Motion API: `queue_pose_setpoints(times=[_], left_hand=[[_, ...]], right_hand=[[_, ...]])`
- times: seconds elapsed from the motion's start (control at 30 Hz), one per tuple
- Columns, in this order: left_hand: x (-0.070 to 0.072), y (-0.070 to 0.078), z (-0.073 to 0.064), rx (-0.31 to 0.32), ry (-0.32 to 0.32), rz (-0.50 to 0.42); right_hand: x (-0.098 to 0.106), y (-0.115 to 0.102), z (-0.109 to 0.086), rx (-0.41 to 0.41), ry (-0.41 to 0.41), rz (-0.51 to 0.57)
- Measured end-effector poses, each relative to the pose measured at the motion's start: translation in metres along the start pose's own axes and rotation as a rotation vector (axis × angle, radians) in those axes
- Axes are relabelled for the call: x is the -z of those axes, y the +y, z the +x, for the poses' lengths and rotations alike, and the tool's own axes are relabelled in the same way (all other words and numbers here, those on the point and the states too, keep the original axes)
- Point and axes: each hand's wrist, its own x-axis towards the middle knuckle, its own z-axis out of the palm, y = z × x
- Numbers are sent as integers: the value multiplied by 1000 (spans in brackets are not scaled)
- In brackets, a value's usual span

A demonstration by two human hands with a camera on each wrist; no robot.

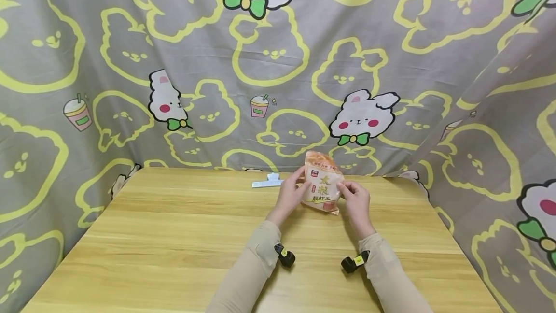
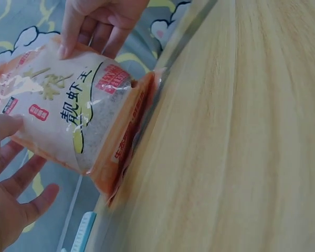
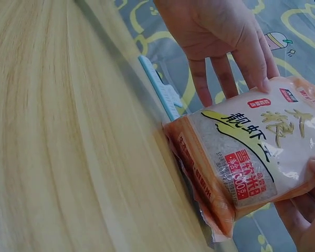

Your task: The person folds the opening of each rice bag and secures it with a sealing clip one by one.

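A clear and orange plastic bag of rice (image 1: 323, 185) with printed characters stands tilted near the table's back edge. My left hand (image 1: 292, 194) grips its left side, thumb on the front and fingers behind. On the other side my right hand (image 1: 356, 202) pinches the edge between thumb and fingers. White grains show through the bag's clear part (image 3: 220, 144) in the right wrist view. In the left wrist view the bag's orange bottom seal (image 2: 128, 136) is close to the tabletop; whether it touches, I cannot tell. Just left of the bag lies a pale blue sealing clip (image 1: 267, 182), partly behind my left hand.
The wood-grain table (image 1: 173, 245) spreads out in front of me. A grey curtain (image 1: 278, 71) with rabbit prints hangs right behind its back edge and along both sides. A small black wrist camera (image 1: 285, 256) is strapped to each sleeve.
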Motion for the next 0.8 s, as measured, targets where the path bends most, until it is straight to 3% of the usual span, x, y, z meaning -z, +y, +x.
queue_pose_setpoints(times=[0.53,0.8], left_hand=[[7,4,-7,0,37,-28],[11,9,-11,-32,54,-14]], right_hand=[[-2,-9,-5,3,-52,30],[-2,-11,-7,27,-33,31]])
